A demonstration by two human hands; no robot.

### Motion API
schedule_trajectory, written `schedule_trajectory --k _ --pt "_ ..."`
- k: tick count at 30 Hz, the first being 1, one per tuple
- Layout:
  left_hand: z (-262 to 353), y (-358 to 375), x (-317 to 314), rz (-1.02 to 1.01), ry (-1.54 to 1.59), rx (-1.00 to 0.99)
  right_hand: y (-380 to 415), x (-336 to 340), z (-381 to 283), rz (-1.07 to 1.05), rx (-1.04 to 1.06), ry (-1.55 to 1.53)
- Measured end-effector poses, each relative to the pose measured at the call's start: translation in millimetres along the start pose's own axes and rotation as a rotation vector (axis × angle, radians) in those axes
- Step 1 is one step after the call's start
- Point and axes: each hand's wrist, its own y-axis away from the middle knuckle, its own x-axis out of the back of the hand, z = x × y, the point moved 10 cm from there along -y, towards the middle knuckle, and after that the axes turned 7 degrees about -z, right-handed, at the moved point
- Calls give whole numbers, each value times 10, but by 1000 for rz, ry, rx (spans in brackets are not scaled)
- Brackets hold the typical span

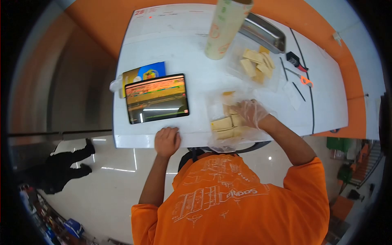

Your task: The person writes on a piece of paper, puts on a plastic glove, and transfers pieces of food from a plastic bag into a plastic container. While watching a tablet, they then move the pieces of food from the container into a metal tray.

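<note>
My left hand is bare and curled into a loose fist at the table's front edge, just below a tablet. Nothing shows in its fingers. A clear, loose plastic glove covers my right hand. Its fingers are bent down over pale yellow rectangular slabs, which lie in rows in a clear plastic container. The fingertips press at a slab near the far end, partly hidden by the hand. Behind, a second clear container holds several similar pale yellow slabs in a loose heap.
A large roll of plastic film stands upright beside a metal tray. A blue and yellow box lies behind the tablet. On the right are orange-handled scissors, a black and red tool and thin black sticks.
</note>
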Motion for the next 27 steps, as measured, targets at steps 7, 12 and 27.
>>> schedule_trajectory --k 7,12,27 --pt "-1 13 58 14 20 1 39 -136 -28 223 88 77" --pt "4 14 80 35 14 -1 -3 -122 -73 225 91 64" --pt "-8 10 48 25 6 -1 134 -113 -96 327 219 -70"
